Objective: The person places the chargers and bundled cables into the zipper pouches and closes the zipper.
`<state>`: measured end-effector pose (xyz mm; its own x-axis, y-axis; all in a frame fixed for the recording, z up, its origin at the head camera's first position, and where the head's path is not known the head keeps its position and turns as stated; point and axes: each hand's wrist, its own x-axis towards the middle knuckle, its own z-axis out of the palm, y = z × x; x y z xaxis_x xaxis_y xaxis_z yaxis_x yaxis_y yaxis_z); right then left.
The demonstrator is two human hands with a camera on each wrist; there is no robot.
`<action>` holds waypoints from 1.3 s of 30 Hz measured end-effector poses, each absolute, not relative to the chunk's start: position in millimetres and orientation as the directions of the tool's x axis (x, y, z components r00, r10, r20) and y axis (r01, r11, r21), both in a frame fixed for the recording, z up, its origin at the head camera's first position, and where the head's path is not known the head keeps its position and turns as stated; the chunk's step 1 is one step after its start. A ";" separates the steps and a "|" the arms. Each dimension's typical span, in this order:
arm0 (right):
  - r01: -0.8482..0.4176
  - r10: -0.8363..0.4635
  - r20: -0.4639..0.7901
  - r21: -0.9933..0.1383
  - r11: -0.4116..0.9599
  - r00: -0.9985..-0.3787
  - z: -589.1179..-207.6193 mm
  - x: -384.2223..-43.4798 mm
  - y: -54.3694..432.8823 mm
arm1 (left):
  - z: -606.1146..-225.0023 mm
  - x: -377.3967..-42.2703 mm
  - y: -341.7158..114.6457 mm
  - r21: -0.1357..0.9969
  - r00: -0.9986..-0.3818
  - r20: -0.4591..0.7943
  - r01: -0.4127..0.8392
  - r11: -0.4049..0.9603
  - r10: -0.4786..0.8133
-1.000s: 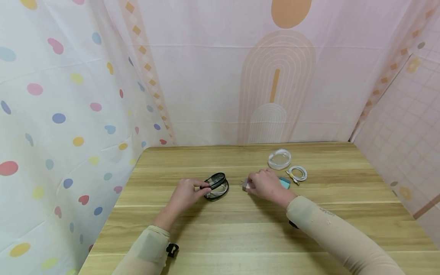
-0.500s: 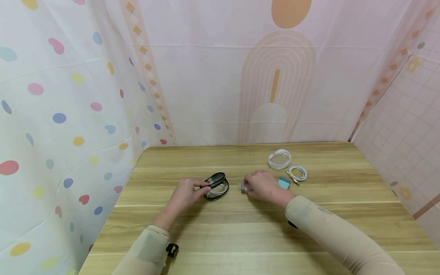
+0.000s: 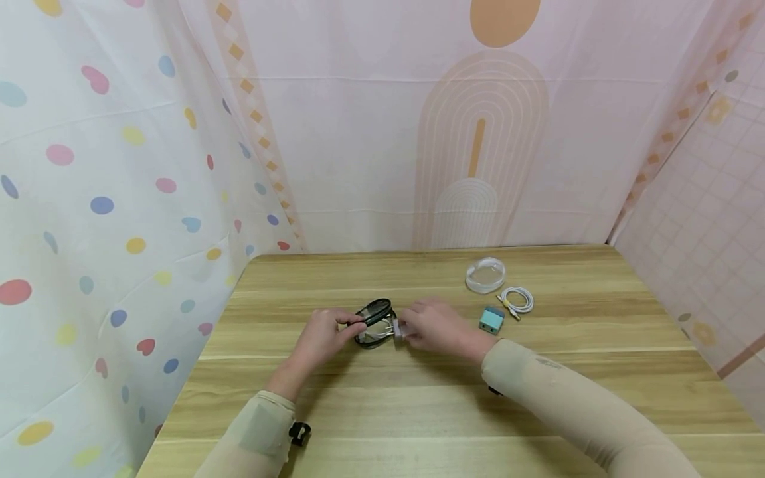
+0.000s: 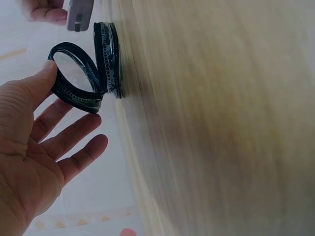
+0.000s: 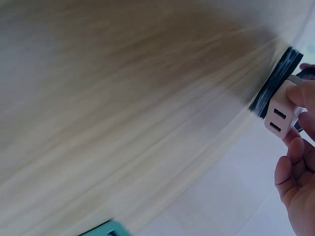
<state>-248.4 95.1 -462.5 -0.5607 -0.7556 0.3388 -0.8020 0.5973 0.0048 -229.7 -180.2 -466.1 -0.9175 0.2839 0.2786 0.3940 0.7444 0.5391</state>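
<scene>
A small round clear case with black zip edges (image 3: 385, 303) lies unzipped on the table, a coiled white cable (image 3: 378, 333) inside it. My left hand (image 3: 323, 337) pinches the raised lid (image 4: 76, 102) between thumb and fingers; the lower half (image 4: 109, 61) rests on the wood. From the right, my right hand (image 3: 439, 326) pinches a pale pink USB wall charger (image 5: 280, 110) with two ports. Its metal prongs point left and overlap the case's right rim in the head view.
Right of my right hand a teal charger (image 3: 491, 321) sits on the table (image 3: 382, 411). Behind it lie a coiled white USB cable (image 3: 528, 307) and a second round clear case with a white edge (image 3: 478, 290). Patterned curtains (image 3: 346, 146) hang behind and at the sides.
My right hand has carried the pink charger leftward, from beside the teal charger to the black-edged case. The teal charger is now fully uncovered. My left hand has kept its hold on the lid.
</scene>
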 end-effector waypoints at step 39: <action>-0.774 -0.727 0.322 -0.029 0.632 -0.606 -478.7 -243.0 43.9 | -467.9 -232.7 -182.5 0.609 -0.929 0.277 0.367 0.703 0.245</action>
